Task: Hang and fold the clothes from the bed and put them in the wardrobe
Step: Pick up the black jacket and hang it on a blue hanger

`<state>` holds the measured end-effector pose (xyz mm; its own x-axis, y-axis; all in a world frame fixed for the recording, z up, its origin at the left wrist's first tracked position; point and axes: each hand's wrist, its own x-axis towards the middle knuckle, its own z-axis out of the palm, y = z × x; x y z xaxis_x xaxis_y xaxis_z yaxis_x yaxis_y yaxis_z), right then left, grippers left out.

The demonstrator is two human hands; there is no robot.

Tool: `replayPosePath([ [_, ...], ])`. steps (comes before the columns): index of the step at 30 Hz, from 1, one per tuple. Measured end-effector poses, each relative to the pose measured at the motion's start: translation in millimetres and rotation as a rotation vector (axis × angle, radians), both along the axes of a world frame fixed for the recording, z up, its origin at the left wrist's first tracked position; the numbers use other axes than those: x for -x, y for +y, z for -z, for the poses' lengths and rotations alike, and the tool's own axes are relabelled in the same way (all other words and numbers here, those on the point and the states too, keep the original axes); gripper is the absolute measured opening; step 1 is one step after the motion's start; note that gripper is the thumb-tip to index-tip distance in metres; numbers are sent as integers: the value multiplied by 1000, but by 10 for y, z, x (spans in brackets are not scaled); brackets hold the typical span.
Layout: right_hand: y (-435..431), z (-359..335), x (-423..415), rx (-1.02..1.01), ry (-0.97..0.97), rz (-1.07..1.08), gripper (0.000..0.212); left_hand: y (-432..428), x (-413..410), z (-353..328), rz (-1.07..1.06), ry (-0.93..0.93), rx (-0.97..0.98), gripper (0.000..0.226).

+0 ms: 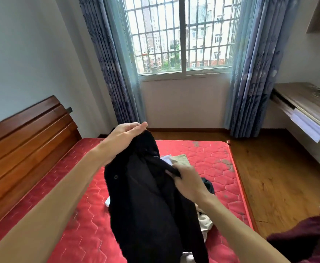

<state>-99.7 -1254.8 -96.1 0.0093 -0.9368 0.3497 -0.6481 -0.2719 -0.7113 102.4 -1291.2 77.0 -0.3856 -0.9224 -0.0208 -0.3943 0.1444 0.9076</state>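
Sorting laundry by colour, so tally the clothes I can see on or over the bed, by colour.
Black: 2, the black coat held up and a dark garment
Beige or cream: 2, folded beige piece, cream garment
White: 1
Total: 5

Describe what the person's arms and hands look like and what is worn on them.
Both forearms are bare up to the frame edge. The left hand and right hand wear no gloves, and no rings, watch or bracelets show. At the lower right, a dark maroon knit fabric sits near the right upper arm; whether it is a pushed-up sleeve is unclear.
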Motion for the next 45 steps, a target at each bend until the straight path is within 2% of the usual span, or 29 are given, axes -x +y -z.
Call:
replayPosePath([
  [2,34,-109,80,107,-54,120,13,66,-194,-67,23,-298,213,49],
  [4,128,-267,76,177,-88,85,13,108,-299,-87,19,-501,421,55],
  [8,437,-477,-165,-126,-21,-451,32,125,-295,-142,-46,-479,643,36],
  [10,468,-492,-246,-36,-171,-432,37,146,-288,-141,-7,-486,693,34],
  [12,333,-420,-263,115,-271,-201,21,205,-302,-127,-6,-477,727,35],
  [13,262,-391,-274,129,-228,-129,22,248,-314,-127,-27,-457,733,36],
  [14,200,-359,-302,123,-155,-109,34,295,-329,-126,-54,-430,731,36],
  [17,81,-296,-512,136,-18,-227,54,495,-411,-157,-106,-370,730,37],
  [19,15,-302,-735,134,-42,-327,47,686,-532,-203,-144,-355,724,37],
  [21,-32,-312,-1005,74,-16,-373,28,903,-718,-259,-229,-351,699,41],
  [22,-22,-319,-1134,45,5,-387,28,1019,-831,-286,-293,-357,688,44],
  [25,-30,-259,-1379,93,-62,-432,33,1354,-1241,-358,-450,-507,631,57],
  [29,-64,-644,-1402,332,-21,-478,43,1846,-1949,-368,-468,-776,503,61],
  [32,69,-1194,-1511,494,0,-568,41,2260,-2403,-332,-538,-868,609,41],
  [34,231,-1572,-1653,525,55,-624,38,2572,-2609,-337,-612,-886,712,27],
  [37,548,-2014,-2000,437,240,-709,42,3092,-2893,-432,-809,-988,787,22],
  [39,772,-2126,-2283,393,379,-813,49,3492,-3154,-509,-970,-1079,745,29],
  [41,999,-2086,-2567,335,469,-929,47,3952,-3426,-564,-1079,-1143,673,36],
  [43,1242,-1974,-2862,230,496,-1032,44,4459,-3654,-571,-1114,-1189,630,43],
  [45,1501,-1859,-3168,72,461,-1165,31,4957,-3862,-540,-1131,-1226,619,50],
])
